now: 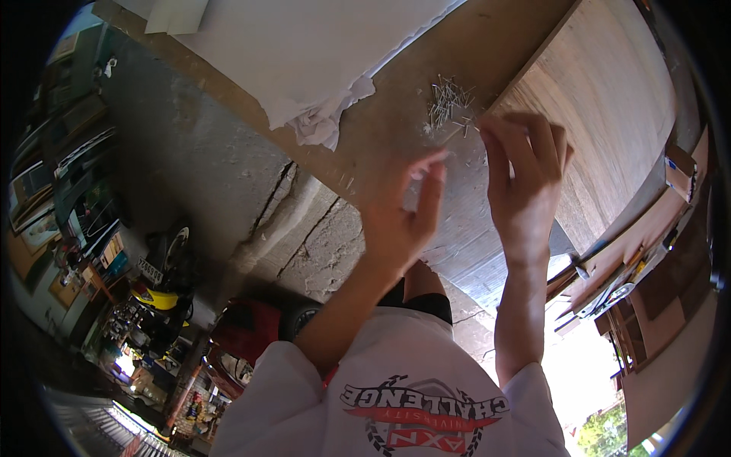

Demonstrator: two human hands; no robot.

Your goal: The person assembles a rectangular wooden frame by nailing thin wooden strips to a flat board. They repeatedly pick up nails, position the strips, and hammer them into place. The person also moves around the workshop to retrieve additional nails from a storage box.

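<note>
On the brown board tabletop lies a loose pile of thin silver nails, with a few strays at its near side. My right hand hovers just right of the pile, its thumb and fingers bent together in a pinch. Whatever those fingertips hold, if anything, is too small to make out. Lower and to the left, my left hand is raised over the table's near edge. Its thumb and index fingertips come close together, blurred by motion, and their contents cannot be made out.
A white sheet with a crumpled, torn corner covers the table's left part. At the right lies a pale wooden panel. Cracked concrete floor shows below the table. A yellow and black motorcycle and a red vehicle stand lower left.
</note>
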